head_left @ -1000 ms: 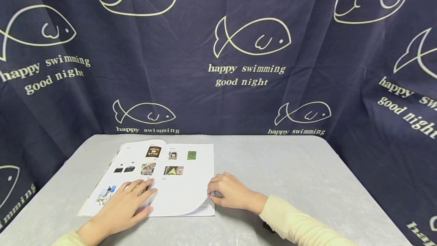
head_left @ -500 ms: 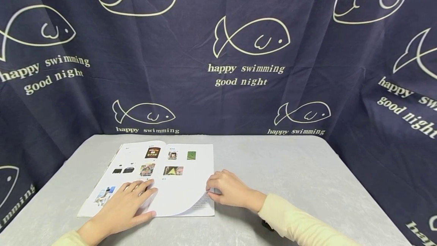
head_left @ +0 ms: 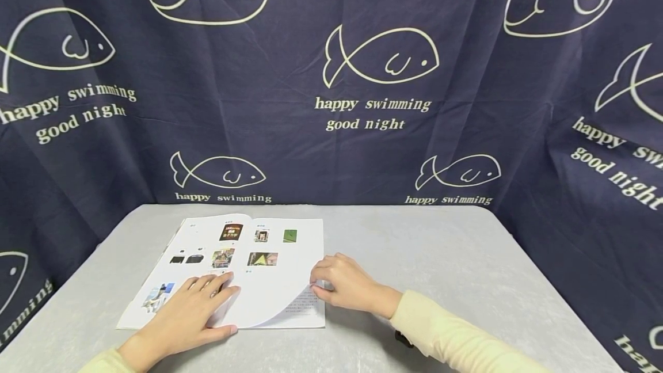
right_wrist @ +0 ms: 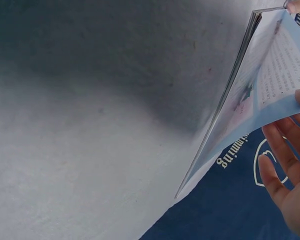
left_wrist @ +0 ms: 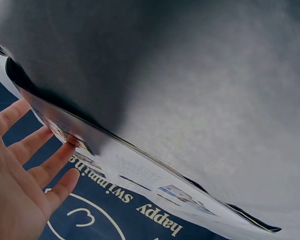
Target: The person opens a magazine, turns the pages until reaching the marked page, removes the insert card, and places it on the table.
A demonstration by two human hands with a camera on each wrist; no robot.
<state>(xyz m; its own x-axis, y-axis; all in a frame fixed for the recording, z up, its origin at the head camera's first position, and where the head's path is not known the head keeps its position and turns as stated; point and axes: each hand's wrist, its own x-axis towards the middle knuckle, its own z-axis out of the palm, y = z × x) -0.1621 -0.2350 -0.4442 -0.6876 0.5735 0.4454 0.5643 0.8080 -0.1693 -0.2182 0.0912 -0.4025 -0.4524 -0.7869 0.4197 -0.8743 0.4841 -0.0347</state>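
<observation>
An open magazine [head_left: 279, 298] with white pages and small colour pictures lies on the left half of the table. Fingers spread, my left hand [head_left: 189, 312] rests flat on its left page near the fold, covering part of a picture. At the magazine's right edge, my right hand [head_left: 344, 284] pinches the edge of the right-hand page between thumb and fingers. That page's lower corner curls up, and printed text shows beneath it. In the right wrist view, the lifted page [right_wrist: 285, 70] bends between the thumb and fingers of my right hand [right_wrist: 295, 165].
The grey table [head_left: 440, 263] stretches out to the right of the magazine. A dark blue curtain [head_left: 290, 148] with fish drawings and lettering hangs behind the table and along both sides. A small dark object [head_left: 404, 338] shows under the right sleeve.
My right hand has shifted slightly left and away from me with the page edge. The page's corner is lifted further, baring more text below. My left hand has stayed almost in place.
</observation>
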